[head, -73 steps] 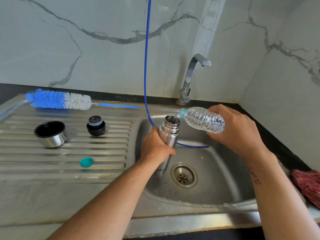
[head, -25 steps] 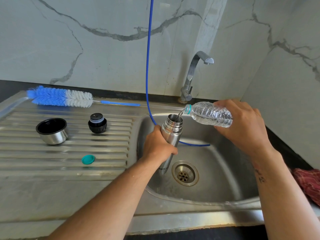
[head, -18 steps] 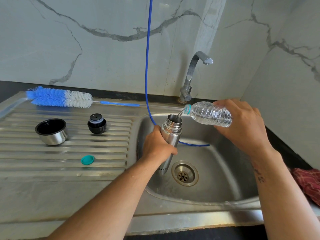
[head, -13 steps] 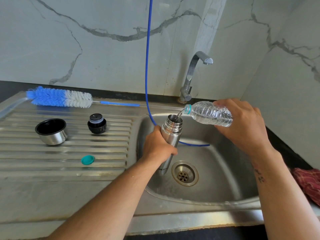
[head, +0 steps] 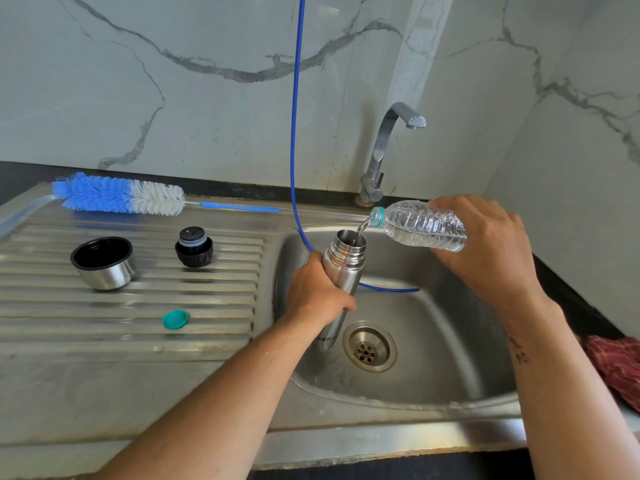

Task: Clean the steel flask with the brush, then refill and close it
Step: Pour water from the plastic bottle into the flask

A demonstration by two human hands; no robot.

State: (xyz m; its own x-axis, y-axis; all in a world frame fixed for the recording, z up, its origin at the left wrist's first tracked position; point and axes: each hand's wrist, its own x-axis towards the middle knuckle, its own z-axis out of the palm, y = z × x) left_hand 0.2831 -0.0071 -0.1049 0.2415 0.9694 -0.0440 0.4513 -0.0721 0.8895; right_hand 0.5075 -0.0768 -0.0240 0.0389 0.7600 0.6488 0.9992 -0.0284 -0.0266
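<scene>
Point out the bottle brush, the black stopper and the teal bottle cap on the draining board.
bottle brush [head: 117, 197]: head view, on the bristles where blue meets white.
black stopper [head: 194, 249]: head view, on its ribbed side.
teal bottle cap [head: 175, 319]: head view, on its flat top.

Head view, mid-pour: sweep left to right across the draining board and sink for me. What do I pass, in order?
steel cup lid → teal bottle cap → black stopper → left hand gripping the steel flask → drain → plastic water bottle → right hand → red cloth.
</scene>
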